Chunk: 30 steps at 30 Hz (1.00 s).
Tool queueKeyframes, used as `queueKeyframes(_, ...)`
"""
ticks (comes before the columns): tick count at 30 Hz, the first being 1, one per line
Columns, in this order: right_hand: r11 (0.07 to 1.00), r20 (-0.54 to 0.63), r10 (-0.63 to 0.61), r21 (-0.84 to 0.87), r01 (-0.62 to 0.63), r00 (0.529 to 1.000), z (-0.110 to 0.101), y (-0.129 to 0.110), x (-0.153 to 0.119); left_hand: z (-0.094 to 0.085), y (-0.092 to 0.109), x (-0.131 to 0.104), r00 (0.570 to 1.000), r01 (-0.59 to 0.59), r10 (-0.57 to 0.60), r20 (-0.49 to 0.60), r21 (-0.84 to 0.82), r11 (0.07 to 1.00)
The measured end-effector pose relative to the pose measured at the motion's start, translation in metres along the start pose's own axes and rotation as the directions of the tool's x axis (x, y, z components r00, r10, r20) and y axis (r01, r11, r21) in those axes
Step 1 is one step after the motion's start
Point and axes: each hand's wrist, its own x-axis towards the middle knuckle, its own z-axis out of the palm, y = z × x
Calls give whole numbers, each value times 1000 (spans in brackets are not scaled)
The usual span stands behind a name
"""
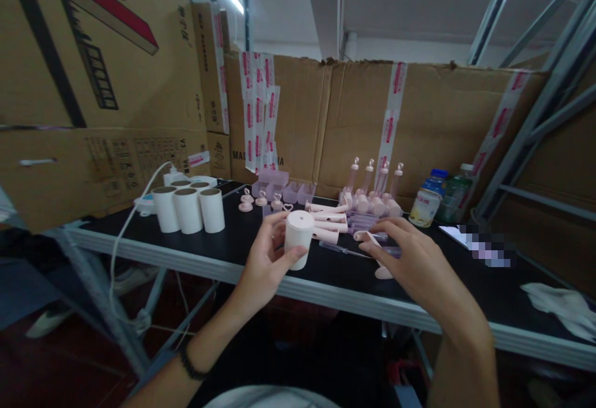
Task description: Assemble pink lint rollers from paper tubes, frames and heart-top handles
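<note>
My left hand (270, 253) is wrapped round a white cylinder (298, 243), held upright above the table's front edge. A pale pink disc with a small hole (300, 218) tops it. To the right, my right hand (403, 249) reaches palm down, thumb and forefinger closing on a slim pale pink plastic piece (367, 238). Its far side is partly hidden by the fingers. Just below lies a pink oval part (384, 272). Between the hands are several pink tubes (328, 225) and a thin clear-handled tool (342, 249) resembling a screwdriver.
Several white cylinders (189, 210) stand at left beside a white cable (125, 228). Small pink ringed caps (261, 199), lilac boxes (298, 192) and upright pink ringed parts (370, 190) line the back. Two bottles (426, 200), a phone-like slab (479, 246) and white cloth (561, 308) lie right.
</note>
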Motion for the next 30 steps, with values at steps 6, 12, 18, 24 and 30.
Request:
queueKeyframes(6, 893, -14, -251, 382, 237, 968, 12, -39, 10, 3, 4, -4, 984, -92, 60, 166, 195, 977)
queueKeyframes(12, 857, -9, -267, 455, 242, 964, 25, -50, 10, 2, 15, -5, 977, -141, 87, 196, 281, 949)
queueKeyframes(18, 857, -1, -234, 472, 207, 972, 28, -50, 11, 0, 14, -4, 978, -140, 80, 191, 323, 936)
queueKeyframes(24, 856, -31, -221, 472, 209, 975, 32, -54, 11, 1, 17, -5, 975, -182, 121, 184, 366, 913)
queueKeyframes(30, 835, -24, -178, 526, 164, 984, 33, -54, 9, -1, 19, -6, 969, -210, 139, 203, 387, 898)
